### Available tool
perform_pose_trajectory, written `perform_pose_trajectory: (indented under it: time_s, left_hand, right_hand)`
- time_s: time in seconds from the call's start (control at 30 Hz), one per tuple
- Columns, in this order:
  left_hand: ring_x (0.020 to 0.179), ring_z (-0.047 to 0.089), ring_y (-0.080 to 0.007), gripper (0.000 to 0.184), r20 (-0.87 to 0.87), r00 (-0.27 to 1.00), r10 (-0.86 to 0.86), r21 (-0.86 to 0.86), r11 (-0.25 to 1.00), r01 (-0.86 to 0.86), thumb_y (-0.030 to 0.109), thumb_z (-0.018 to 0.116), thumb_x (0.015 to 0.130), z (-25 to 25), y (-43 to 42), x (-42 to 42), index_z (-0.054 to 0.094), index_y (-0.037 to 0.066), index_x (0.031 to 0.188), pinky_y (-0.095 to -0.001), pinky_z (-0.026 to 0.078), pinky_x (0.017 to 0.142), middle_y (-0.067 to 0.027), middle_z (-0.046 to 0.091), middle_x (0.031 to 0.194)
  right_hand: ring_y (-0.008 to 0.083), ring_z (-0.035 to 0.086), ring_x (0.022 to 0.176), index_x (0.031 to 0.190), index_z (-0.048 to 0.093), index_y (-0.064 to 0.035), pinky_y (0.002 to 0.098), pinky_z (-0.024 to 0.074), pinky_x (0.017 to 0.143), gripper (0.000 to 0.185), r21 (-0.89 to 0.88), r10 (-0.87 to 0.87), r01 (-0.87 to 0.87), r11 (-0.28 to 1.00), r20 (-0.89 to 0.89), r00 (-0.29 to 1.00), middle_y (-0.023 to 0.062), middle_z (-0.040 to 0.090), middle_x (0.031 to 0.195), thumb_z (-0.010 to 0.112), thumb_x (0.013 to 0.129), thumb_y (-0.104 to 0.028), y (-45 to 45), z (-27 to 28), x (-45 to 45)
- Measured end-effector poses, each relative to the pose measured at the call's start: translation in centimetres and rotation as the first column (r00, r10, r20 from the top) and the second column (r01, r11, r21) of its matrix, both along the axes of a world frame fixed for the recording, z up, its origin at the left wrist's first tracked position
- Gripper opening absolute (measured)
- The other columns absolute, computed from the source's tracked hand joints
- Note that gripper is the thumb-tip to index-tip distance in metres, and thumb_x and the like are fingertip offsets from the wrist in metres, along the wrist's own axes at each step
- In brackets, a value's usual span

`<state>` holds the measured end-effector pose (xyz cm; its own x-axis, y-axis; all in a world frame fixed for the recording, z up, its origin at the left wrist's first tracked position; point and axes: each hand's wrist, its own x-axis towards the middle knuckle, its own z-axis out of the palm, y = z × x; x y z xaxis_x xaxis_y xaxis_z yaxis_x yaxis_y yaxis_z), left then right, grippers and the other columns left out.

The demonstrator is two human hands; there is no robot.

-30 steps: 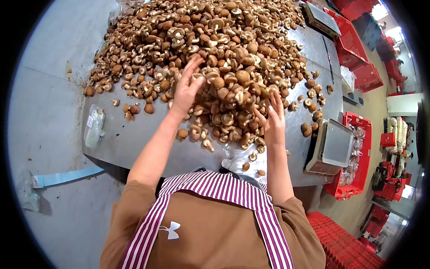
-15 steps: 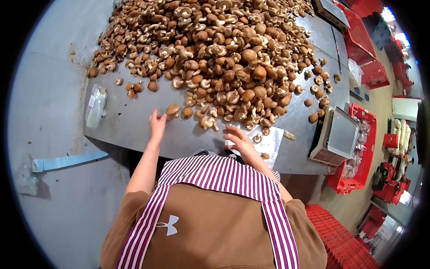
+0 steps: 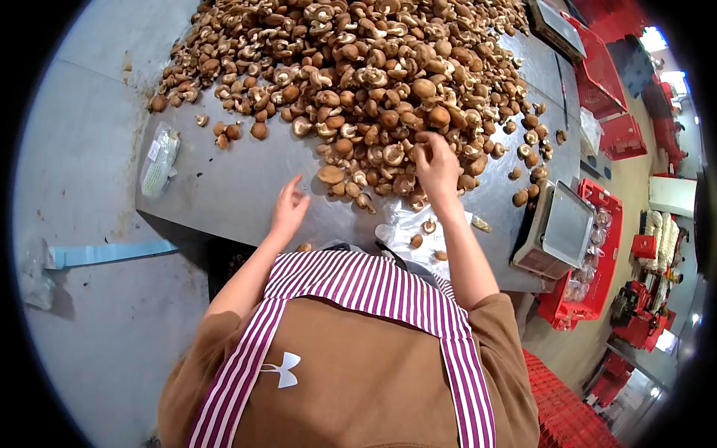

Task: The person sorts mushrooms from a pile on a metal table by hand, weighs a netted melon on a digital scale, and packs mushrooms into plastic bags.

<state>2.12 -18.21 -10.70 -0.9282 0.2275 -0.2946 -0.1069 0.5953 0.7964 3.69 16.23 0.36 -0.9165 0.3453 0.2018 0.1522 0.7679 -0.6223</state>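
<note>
A large heap of brown shiitake mushrooms (image 3: 358, 82) covers the far part of the metal table (image 3: 246, 179). My right hand (image 3: 439, 168) reaches over the heap's near edge, its bent thumb and fingers apart beside the mushrooms; no mushroom shows between them. Over the bare metal left of the heap is my left hand (image 3: 289, 209), fingers spread and holding nothing. A broad-capped mushroom (image 3: 331, 175) lies just right of it. Near my apron, a white plastic bag (image 3: 403, 224) lies flat with a few mushrooms on it, including a small mushroom (image 3: 416, 240).
A package in white netting (image 3: 159, 160) lies at the table's left edge. On the right stands a scale with a metal tray (image 3: 569, 222), beside a red crate (image 3: 609, 254) of wrapped packs. Stacked red crates (image 3: 571, 403) stand at lower right.
My right hand has moved from beside the bag up and right to the heap. My left hand has shifted right and slightly down. Another mushroom now shows on the bag.
</note>
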Motion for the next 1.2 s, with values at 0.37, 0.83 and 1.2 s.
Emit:
perform_pose_trajectory:
  time_s: [0.37, 0.83, 1.2]
  left_hand:
    - [0.1, 0.062, -0.0272, 0.05, 0.514, 0.842, -0.164, -0.083, 0.967, 0.239, 0.041, 0.071, 0.086, -0.6, -5.4, 6.7, 0.06, 0.002, 0.116, -0.0379, 0.05, 0.088, -0.0175, 0.062, 0.108]
    - [0.1, 0.061, -0.0164, 0.028, 0.21, 0.944, -0.256, 0.433, 0.89, 0.145, 0.011, 0.064, 0.088, 2.6, 3.5, 0.9, 0.062, 0.002, 0.115, -0.0312, 0.05, 0.088, -0.0058, 0.056, 0.116]
    - [0.095, 0.065, -0.0155, 0.026, 0.466, 0.885, -0.017, 0.456, 0.862, -0.223, 0.015, 0.056, 0.098, 2.7, 1.3, -0.2, 0.057, 0.005, 0.122, -0.0282, 0.053, 0.079, -0.0084, 0.065, 0.11]
  right_hand:
    - [0.0349, 0.067, 0.087, 0.104, 0.057, -0.0073, 0.0457, 0.0544, 0.071, 0.03, 0.482, -0.005, -0.085, 0.872, 0.183, 0.983, 0.0165, 0.063, 0.096, 0.072, 0.08, -0.018, 3.2, -3.2, -5.7]
    - [0.0278, 0.067, 0.1, 0.131, 0.05, -0.0063, 0.0409, 0.0546, 0.076, 0.047, -0.902, -0.04, 0.153, 0.404, 0.15, 0.988, 0.0134, 0.065, 0.112, 0.064, 0.088, -0.02, 4.7, 1.0, -10.3]
    - [0.0354, 0.069, 0.088, 0.115, 0.065, -0.0118, 0.0458, 0.0538, 0.077, 0.034, 0.255, -0.097, 0.038, 0.966, 0.221, 0.97, 0.0174, 0.072, 0.093, 0.068, 0.088, -0.032, 2.2, -0.7, -13.0]
